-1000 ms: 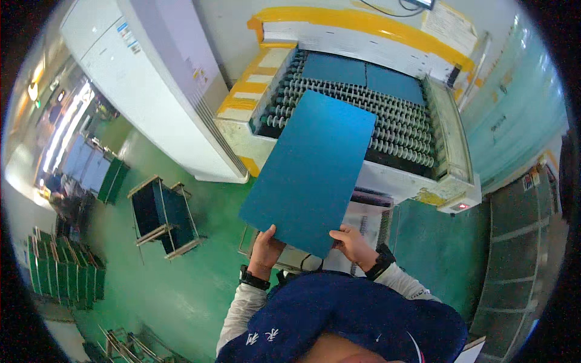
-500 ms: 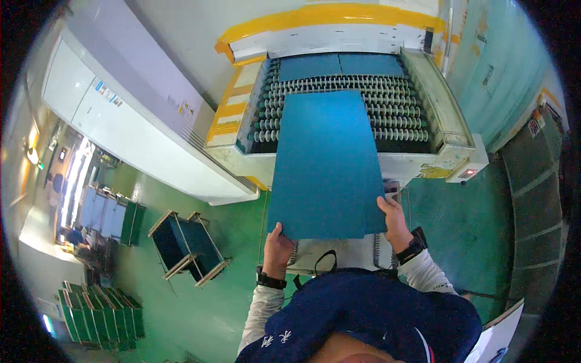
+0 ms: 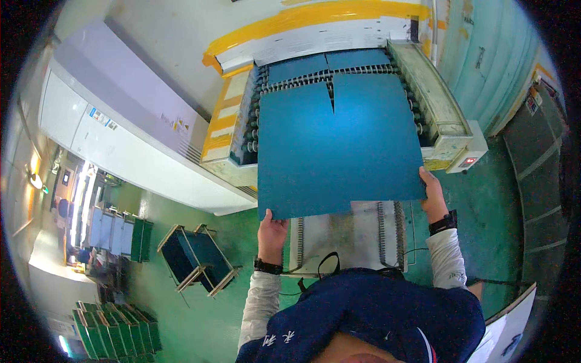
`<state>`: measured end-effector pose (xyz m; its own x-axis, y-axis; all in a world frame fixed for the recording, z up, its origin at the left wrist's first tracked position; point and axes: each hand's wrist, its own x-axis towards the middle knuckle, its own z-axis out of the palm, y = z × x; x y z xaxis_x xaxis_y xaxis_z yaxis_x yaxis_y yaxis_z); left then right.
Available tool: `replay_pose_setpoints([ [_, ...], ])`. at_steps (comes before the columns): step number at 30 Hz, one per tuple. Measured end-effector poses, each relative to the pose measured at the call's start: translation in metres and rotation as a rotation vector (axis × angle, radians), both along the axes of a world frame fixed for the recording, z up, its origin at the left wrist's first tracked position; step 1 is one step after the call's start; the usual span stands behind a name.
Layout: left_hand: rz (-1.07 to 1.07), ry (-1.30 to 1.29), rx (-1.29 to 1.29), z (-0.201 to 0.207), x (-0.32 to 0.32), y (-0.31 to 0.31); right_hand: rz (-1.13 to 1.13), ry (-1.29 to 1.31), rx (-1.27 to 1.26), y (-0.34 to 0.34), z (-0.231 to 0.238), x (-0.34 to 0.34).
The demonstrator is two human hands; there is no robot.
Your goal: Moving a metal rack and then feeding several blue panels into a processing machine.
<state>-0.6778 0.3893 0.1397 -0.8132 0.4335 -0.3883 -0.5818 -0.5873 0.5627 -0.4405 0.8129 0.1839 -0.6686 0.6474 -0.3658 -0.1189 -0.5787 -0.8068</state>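
Note:
Two flat blue panels spread side by side in front of me, touching or overlapping toward my side, with a narrow wedge gap between their far edges. At its near left corner, the left panel (image 3: 293, 151) is pinched by my left hand (image 3: 272, 236). My right hand (image 3: 432, 196) is closed on the near right corner of the right panel (image 3: 387, 139). The panels lie over the roller conveyor (image 3: 296, 80) and hide most of its rollers; whether they touch them I cannot tell. Two more blue panels (image 3: 296, 70) lie flat at the conveyor's far end.
The conveyor has raised side rails (image 3: 430, 91) and a control box with a red display (image 3: 467, 162) at right. A metal frame with springs (image 3: 339, 233) stands before me. A rack of dark panels (image 3: 196, 260) is on the green floor, left. A white cabinet (image 3: 133, 139) flanks the conveyor.
The panels, formerly stacked, have been fanned apart into two side by side and carried farther over the rollers. My right hand has moved right; my left hand has shifted slightly left and forward.

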Motion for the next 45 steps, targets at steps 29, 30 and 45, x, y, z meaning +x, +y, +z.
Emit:
replay_pose_setpoints([
  [29,-0.041,0.132,0.029,-0.008,-0.095,0.044,-0.272,0.202,0.031,0.011,-0.024,-0.021],
  [30,-0.027,0.085,0.027,-0.008,-0.097,0.044,-0.286,0.178,-0.003,0.012,-0.024,-0.023],
  [45,-0.016,0.028,0.083,0.002,-0.081,0.028,-0.268,0.207,-0.109,0.026,-0.031,-0.04],
])
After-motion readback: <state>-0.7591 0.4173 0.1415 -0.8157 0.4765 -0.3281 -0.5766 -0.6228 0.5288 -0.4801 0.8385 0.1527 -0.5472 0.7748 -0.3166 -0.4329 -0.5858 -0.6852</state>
